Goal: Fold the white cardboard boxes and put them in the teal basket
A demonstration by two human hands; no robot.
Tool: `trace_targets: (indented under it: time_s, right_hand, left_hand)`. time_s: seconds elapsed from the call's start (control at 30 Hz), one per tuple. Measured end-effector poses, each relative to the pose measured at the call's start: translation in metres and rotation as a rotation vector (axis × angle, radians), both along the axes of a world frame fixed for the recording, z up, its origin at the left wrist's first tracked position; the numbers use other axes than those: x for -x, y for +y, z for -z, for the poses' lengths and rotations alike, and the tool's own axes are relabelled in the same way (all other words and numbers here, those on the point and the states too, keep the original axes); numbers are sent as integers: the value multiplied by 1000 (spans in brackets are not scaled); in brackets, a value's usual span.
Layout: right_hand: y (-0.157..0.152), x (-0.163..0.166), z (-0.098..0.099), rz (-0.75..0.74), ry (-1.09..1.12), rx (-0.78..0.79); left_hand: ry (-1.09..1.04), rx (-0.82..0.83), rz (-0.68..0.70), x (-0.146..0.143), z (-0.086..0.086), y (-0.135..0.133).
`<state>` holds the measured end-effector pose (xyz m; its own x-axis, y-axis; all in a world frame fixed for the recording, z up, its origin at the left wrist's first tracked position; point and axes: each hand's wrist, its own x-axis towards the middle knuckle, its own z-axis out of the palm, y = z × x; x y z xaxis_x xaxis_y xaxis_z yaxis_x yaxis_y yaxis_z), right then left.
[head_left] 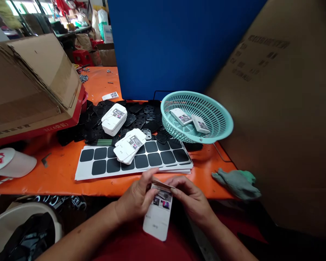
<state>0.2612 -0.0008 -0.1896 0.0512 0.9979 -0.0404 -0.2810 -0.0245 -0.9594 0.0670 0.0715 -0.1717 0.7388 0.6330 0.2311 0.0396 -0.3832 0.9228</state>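
Between my hands, over my lap, hangs a white printed card box [158, 217] with small pictures on its front. My left hand [137, 197] pinches its upper left side, the thumb lying on the front. At the top right corner, the thumb and fingers of my right hand [191, 197] grip the brown-edged flap. Whether anything is inside cannot be seen. Just beyond, a stack of similar white card boxes [129, 146] rests on white sheets [83, 168] bearing rounded black squares. A second stack [114, 119] stands farther back on black plastic parts [141, 119].
A turquoise basket [225, 127] holds two white boxes. Grey-green gloves [237, 183] lie at the table's [57, 174] right edge. Cardboard boxes [29, 79] and a white mug [19, 163] stand left. A blue panel [174, 47] and large cardboard [282, 127] rise behind and right.
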Motion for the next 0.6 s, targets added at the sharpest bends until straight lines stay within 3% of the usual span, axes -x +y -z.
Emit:
trace_targets:
  time_s: [0.13, 0.27, 0.43, 0.53, 0.6]
  right_hand:
    - [-16, 6, 0, -85, -144, -67]
    - [-25, 21, -2, -15, -60, 160]
    - [-17, 31, -18, 55, 133, 406]
    - [-15, 30, -18, 63, 139, 467]
    - [-19, 30, -14, 90, 47, 418]
  left_hand:
    - [168, 90, 23, 7, -5, -7]
    - [173, 182, -137, 9, -6, -26]
    - [185, 414, -293, 1, -15, -29]
    - [121, 571, -326, 0, -13, -28]
    - [86, 621, -323, 3, -7, -29]
